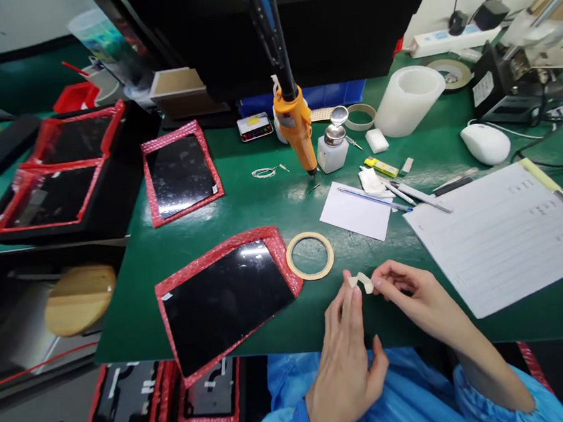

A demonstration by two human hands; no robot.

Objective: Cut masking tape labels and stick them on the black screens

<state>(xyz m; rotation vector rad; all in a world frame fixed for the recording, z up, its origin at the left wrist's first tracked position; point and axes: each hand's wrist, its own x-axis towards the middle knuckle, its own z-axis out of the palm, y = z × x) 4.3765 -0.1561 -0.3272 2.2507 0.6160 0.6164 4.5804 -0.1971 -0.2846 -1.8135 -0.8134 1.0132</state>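
A short, bent strip of cream masking tape [364, 281] spans the gap between my hands near the table's front edge. My right hand [413, 291] pinches one end between thumb and forefinger. At the other end, the tape sits at the fingertips of my left hand [345, 359], apparently caught between two of them. Those fingers are stretched out together and the thumb stands apart. Just beyond lies a roll of masking tape [331, 257], touching the corner of a red bubble-wrap pouch [280, 248]. A black glossy screen panel [225, 304] rests on that pouch.
Another panel on red wrap [180, 174] lies behind; wrapped panels [63, 167] fill a black tray at left. An orange electric screwdriver [295, 125] hangs above the table near a pump bottle [332, 152]. Pens, white paper [355, 220], a clipboard sheet [505, 234] and a mouse [486, 144] are rightward.
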